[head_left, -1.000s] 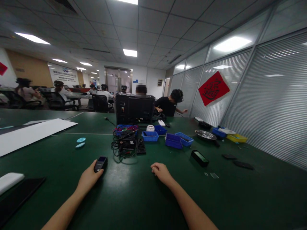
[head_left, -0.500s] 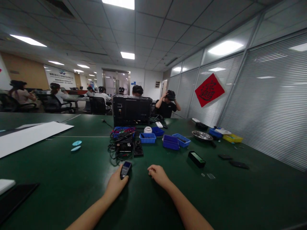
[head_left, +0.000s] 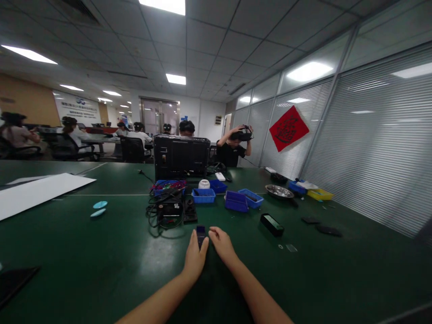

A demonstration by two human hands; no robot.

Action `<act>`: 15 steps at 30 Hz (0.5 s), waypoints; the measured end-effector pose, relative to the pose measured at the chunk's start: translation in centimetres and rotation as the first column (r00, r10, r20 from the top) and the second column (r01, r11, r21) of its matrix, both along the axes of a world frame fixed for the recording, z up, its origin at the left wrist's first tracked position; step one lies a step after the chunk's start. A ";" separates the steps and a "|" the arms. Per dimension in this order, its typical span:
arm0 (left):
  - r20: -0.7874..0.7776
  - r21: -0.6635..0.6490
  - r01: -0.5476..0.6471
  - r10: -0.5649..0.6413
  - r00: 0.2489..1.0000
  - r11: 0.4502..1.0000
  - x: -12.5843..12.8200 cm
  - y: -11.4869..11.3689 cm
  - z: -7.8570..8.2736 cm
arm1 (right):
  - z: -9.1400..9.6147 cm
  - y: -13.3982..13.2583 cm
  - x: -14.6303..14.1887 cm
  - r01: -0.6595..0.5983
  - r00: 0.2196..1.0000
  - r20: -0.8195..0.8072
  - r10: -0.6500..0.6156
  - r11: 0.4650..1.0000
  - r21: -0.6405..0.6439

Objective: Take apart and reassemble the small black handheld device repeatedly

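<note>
A small dark handheld device with a screen (head_left: 201, 235) is held upright in my left hand (head_left: 194, 258), thumb along its right side and fingers along its left. Just right of it, my right hand (head_left: 222, 246) hovers or rests low over the green table, its fingers curled inward. Whatever those fingers hold, if anything, is hidden. Beyond the hands lie a black box-shaped unit with cables (head_left: 168, 208) and a small black stand (head_left: 190, 211).
Blue trays (head_left: 203, 196), a white ball (head_left: 204, 184) and a large black-backed screen (head_left: 181, 157) stand further back. To the right are a narrow black box (head_left: 272, 224) and a metal bowl (head_left: 279, 191). A person (head_left: 232, 150) sits opposite.
My left hand has moved right with the device, bringing it close beside my right hand. The device now stands straighter. The view has turned slightly right.
</note>
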State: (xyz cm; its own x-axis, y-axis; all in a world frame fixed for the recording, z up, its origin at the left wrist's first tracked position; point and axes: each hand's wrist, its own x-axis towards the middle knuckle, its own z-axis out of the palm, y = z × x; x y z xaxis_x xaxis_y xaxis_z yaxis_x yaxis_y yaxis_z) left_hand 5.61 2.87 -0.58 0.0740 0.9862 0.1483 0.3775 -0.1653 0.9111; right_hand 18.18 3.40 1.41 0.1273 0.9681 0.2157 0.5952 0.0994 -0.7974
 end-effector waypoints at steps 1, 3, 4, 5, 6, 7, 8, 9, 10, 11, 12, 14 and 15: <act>0.055 -0.035 0.031 -0.029 0.998 0.999 0.6 0.0 -0.1 | 0.3 -0.2 -0.1 0.017 1.000 0.025 -0.016 1.000 -0.019; 0.181 -0.085 0.101 -0.085 0.980 0.991 1.5 -0.1 -0.1 | 0.7 -0.5 -0.1 0.067 0.991 0.121 -0.059 0.996 -0.061; 0.252 -0.098 0.146 -0.117 0.961 0.984 1.7 -0.2 -0.1 | 0.9 -0.6 -0.1 0.095 0.979 0.185 -0.081 0.993 -0.071; 0.324 -0.104 0.200 -0.157 0.933 0.974 1.8 -0.2 -0.1 | 1.0 -0.7 0.0 0.122 0.963 0.250 -0.100 0.990 -0.076; 0.391 -0.109 0.257 -0.196 0.899 0.960 1.8 -0.2 0.0 | 1.2 -0.8 0.1 0.148 0.944 0.308 -0.116 0.986 -0.083; 0.447 -0.117 0.308 -0.227 0.865 0.944 1.6 -0.2 0.0 | 1.3 -0.8 0.2 0.169 0.926 0.356 -0.125 0.981 -0.096; 0.488 -0.128 0.350 -0.249 0.837 0.928 1.2 -0.1 0.0 | 1.4 -0.8 0.4 0.188 0.910 0.395 -0.129 0.975 -0.115; 0.508 -0.140 0.364 -0.249 0.825 0.921 0.8 0.0 0.0 | 1.6 -0.8 0.5 0.204 0.895 0.427 -0.128 0.969 -0.136; 0.509 -0.145 0.356 -0.239 0.827 0.923 0.3 0.1 -0.1 | 1.7 -0.8 0.7 0.219 0.883 0.452 -0.125 0.962 -0.161; 0.500 -0.142 0.336 -0.225 0.836 0.931 -0.3 0.2 -0.2 | 1.9 -0.8 1.0 0.234 0.872 0.473 -0.123 0.955 -0.182; 0.487 -0.133 0.313 -0.213 0.847 0.940 -0.9 0.3 -0.3 | 2.1 -0.8 1.3 0.249 0.863 0.489 -0.125 0.949 -0.195; 0.464 -0.113 0.274 -0.193 0.865 0.955 -2.0 0.5 -0.5 | 2.4 -0.7 2.0 0.292 0.844 0.515 -0.149 0.933 -0.210; 0.445 -0.104 0.256 -0.185 0.876 0.961 -2.5 0.5 -0.5 | 2.6 -0.7 2.4 0.319 0.834 0.525 -0.168 0.924 -0.210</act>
